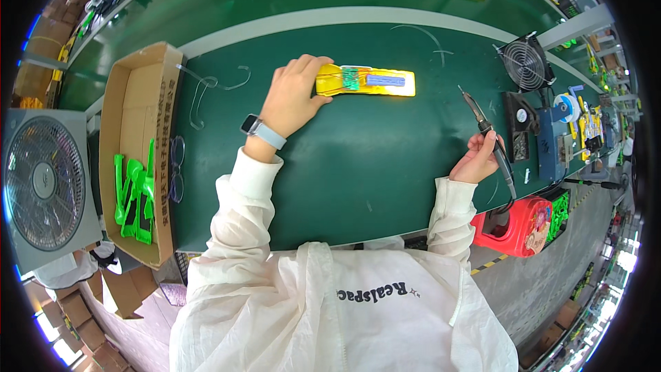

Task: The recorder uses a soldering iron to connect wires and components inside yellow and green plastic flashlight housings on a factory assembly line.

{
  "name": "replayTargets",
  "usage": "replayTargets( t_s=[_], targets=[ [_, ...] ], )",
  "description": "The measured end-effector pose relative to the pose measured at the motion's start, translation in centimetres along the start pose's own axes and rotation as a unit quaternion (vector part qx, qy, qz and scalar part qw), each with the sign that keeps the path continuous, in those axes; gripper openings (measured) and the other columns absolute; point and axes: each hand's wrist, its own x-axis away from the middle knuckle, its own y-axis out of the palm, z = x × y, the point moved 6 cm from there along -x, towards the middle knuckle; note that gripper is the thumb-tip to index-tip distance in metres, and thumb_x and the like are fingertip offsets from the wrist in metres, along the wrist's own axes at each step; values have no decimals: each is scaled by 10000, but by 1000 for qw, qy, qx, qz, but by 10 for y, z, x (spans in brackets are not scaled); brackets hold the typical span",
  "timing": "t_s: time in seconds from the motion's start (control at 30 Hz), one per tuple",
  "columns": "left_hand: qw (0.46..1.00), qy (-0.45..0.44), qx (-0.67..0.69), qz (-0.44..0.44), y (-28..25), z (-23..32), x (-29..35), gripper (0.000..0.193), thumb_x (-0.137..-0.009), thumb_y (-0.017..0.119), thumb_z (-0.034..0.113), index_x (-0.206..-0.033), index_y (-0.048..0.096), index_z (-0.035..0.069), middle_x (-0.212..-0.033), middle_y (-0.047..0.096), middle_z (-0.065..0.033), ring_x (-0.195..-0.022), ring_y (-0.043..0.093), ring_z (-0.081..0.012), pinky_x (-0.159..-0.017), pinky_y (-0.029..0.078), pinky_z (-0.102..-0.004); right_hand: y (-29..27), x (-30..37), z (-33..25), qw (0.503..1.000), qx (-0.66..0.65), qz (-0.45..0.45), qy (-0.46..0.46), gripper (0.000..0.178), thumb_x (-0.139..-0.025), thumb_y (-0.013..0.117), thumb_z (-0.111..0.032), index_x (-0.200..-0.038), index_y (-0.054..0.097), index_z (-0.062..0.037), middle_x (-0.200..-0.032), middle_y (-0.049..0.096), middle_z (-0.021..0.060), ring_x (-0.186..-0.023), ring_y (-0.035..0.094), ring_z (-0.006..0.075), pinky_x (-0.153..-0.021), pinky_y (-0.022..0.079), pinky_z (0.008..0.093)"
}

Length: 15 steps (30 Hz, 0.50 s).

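On the green bench lies a yellow plastic housing (406,83), long and hollow, with a green circuit board (352,78), thin wires and a blue-purple block (385,80) inside. My left hand (295,93) grips its left end, thumb on the near side and fingers on the far side. Off to the right, my right hand (476,158) is closed round the handle of a soldering iron (486,126). The iron's tip points up and away to the left, apart from the housing. Its cable hangs down past the bench's front edge.
A cardboard box (170,165) with green plastic parts (141,182) stands left, glasses (177,169) beside it and a big fan (45,179) beyond. At right are a small fan (526,62), a blue device (549,141), a solder spool (567,107) and a red stool (527,210).
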Motion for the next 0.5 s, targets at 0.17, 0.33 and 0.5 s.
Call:
replayTargets(
  t_s=[0.17,0.33,0.5],
  targets=[
    [997,-36,-48,43,-28,-21,49,563,-668,700,122,-1181,469,99,-1085,523,-84,-1049,468,-264,-915,327,-378,9,34,8,990,-111,-10,88,193,-850,589,-161,-851,545,27,-761,546,34,-629,480,72,-549,389,182],
    [965,-41,-153,207,-88,8,95,515,-696,675,138,-1168,483,60,-1106,528,-112,-1075,467,-274,-935,330,-403,18,47,12,991,-69,-34,107,228,-843,598,-200,-860,556,23,-761,551,36,-681,498,95,-639,416,203],
    [884,-340,-234,220,-178,-56,209,239,-821,565,139,-1028,562,20,-901,594,-147,-840,570,-299,-737,444,-352,22,54,8,993,-18,-53,107,240,-850,586,-214,-879,564,23,-766,552,34,-702,511,100,-656,416,206]
  ],
)
